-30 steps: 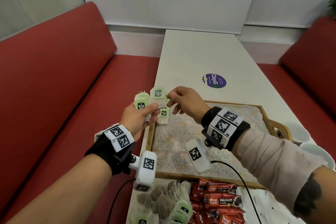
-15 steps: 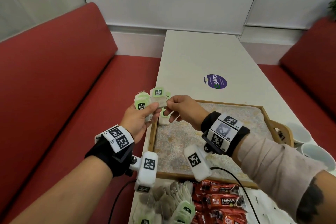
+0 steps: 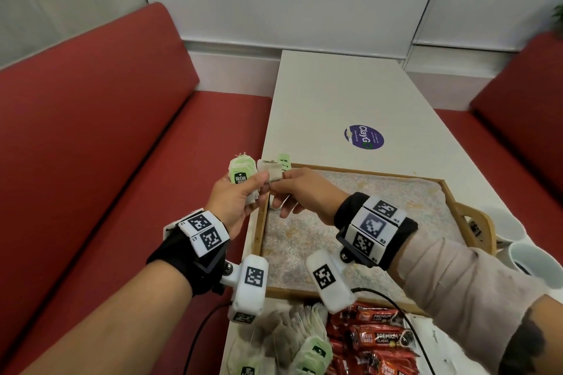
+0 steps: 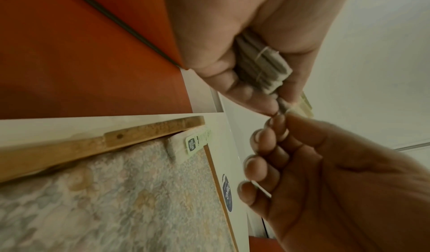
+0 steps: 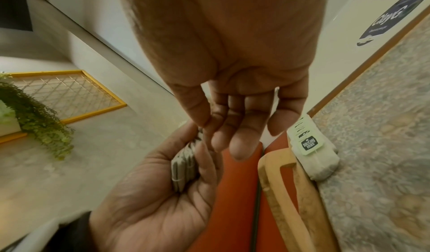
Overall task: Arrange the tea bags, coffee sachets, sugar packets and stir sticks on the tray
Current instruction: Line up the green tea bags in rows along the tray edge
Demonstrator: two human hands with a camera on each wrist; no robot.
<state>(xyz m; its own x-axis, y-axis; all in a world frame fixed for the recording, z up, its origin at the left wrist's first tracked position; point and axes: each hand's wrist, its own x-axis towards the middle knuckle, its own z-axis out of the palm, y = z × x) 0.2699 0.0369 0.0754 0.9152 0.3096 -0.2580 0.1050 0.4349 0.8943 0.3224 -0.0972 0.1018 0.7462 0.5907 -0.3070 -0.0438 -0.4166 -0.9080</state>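
Loosely fanned tea bags (image 3: 243, 172) show green tags in left hand (image 3: 236, 201).

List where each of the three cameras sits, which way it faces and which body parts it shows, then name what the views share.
Head: worn on the head, looking forward and down at the table and tray; shows both forearms, left hand, right hand.
Left wrist: looks along the left hand at its stack of tea bags; right hand enters.
Right wrist: looks along the right hand; left palm below.
Shared: both hands, the stack, the tray corner.
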